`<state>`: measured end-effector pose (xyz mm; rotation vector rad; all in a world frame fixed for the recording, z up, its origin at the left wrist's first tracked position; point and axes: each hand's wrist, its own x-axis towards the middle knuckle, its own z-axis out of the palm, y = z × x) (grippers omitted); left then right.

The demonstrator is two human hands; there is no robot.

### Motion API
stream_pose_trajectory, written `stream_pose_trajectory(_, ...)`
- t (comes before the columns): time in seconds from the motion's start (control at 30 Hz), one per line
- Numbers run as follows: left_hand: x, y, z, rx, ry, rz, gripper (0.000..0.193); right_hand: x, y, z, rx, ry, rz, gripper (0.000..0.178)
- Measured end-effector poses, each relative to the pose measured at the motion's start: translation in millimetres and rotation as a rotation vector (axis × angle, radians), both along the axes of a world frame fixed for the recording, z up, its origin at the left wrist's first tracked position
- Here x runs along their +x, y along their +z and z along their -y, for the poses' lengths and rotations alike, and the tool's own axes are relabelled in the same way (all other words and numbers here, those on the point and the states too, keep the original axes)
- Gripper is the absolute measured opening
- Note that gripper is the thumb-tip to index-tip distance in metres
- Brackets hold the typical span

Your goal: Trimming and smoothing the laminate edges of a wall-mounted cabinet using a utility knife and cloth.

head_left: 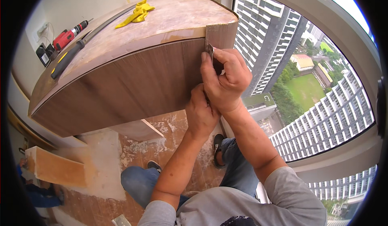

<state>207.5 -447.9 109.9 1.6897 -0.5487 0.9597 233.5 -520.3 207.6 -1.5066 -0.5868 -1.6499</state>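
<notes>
A large cabinet with brown wood-grain veneer (133, 76) stands before me, its top rough and stained pale. At its right front corner a narrow veneer strip (216, 35) runs upright, its upper end rising past the top edge. My right hand (228, 80) is closed in a pinch on a small thin blade (210, 51), held against this strip. Just below it, my left hand (202, 112) is curled shut, touching the heel of the right hand. What its fingers hold, if anything, is mostly hidden.
On the cabinet top lie a yellow glove (139, 14), a long tool with a black-and-yellow handle (66, 60) and a red cordless drill (69, 36). A large window (299, 64) borders the right side. Another person's leg (44, 195) shows at lower left beside a wooden panel (60, 169).
</notes>
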Motion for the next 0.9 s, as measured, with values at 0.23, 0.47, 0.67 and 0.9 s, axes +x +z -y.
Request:
stream_pose_trajectory(0.23,3.8,-1.8,0.3,0.040,0.062,0.020,0.038,4.2,-2.3,1.7,-0.025,0.011,0.013,0.018)
stream_pose_trajectory(0.47,3.0,0.4,1.6,0.066,0.094,0.072,0.039,4.6,-4.7,0.1,-0.018,0.020,0.030,0.019)
stream_pose_trajectory(0.67,-1.2,-2.6,4.8,-0.023,0.050,0.024,0.030,-1.3,-3.5,-1.7,0.021,0.054,0.006,0.017)
stream_pose_trajectory(0.9,-0.4,-1.0,5.0,0.017,0.093,0.056,0.037,-2.8,-3.4,0.4,0.026,0.077,-0.013,0.015)
